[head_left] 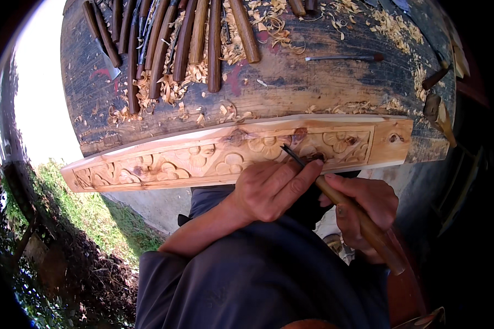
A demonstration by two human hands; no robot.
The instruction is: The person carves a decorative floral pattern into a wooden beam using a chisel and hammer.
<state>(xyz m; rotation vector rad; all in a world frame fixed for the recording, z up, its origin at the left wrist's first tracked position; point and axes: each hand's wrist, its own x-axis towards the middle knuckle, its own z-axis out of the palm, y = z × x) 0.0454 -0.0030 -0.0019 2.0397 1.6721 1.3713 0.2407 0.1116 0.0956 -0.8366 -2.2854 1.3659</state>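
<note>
A long pale wooden board (214, 151), carved with flowers and framed borders, lies across the near edge of the workbench. My left hand (270, 191) rests by its lower edge, fingers pressed together on the front of a carving chisel (387, 249), whose dark tip lies on a carved flower right of the board's middle. My right hand (368, 205) is wrapped round the chisel's long wooden handle, which slants down to the lower right. Part of the carving under my fingers is hidden.
Several wooden-handled chisels (214, 77) lie among shavings at the back of the worn bench (340, 88). A thin blade (343, 57) lies right of them, and a wooden mallet-like piece (436, 112) sits at the right edge. Grass (77, 208) shows below left.
</note>
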